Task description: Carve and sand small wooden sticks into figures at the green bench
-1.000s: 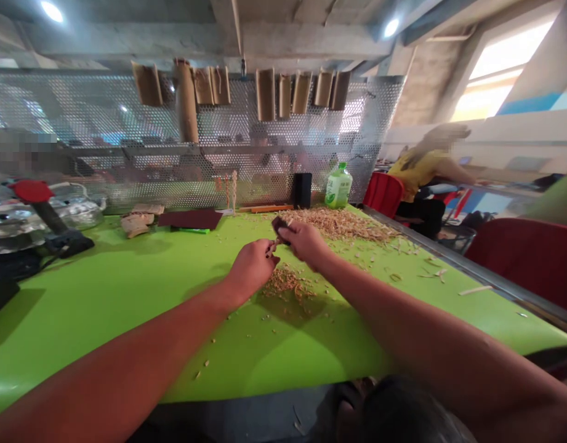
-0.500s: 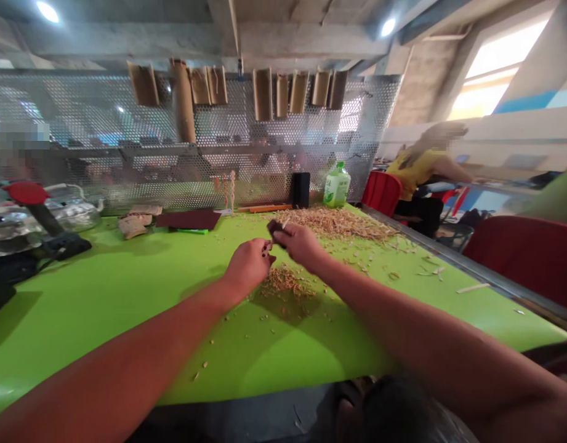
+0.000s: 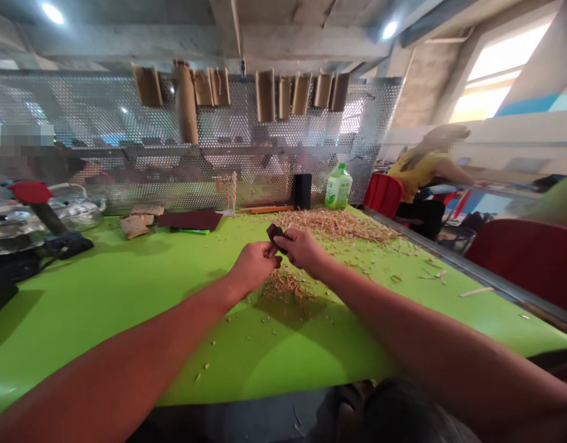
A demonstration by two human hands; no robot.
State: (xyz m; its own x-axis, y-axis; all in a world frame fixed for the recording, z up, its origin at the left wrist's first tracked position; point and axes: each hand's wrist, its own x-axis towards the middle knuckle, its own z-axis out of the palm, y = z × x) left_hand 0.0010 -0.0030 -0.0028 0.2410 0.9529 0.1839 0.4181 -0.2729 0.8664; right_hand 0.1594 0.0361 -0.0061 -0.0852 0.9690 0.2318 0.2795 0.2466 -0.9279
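Above the middle of the green table, my left hand (image 3: 253,266) is closed in a pinch on a small wooden piece (image 3: 271,250), mostly hidden by the fingers. My right hand (image 3: 305,249) grips a folded dark brown piece of sandpaper (image 3: 274,234), which is up against the wooden piece at the left fingertips. The exact shape of the wooden piece cannot be made out. A small heap of wood shavings (image 3: 287,286) lies on the table just below both hands.
A larger pile of shavings (image 3: 333,223) lies behind my right hand. Along the back stand a green bottle (image 3: 338,187) and a black box (image 3: 302,191). A dark brown sheet (image 3: 189,220) and metal kettles (image 3: 80,206) are at left. A person in yellow (image 3: 417,175) sits at right.
My hands have come closer together, and the sandpaper now meets the wooden piece, where a gap showed before. The view has shifted very slightly.
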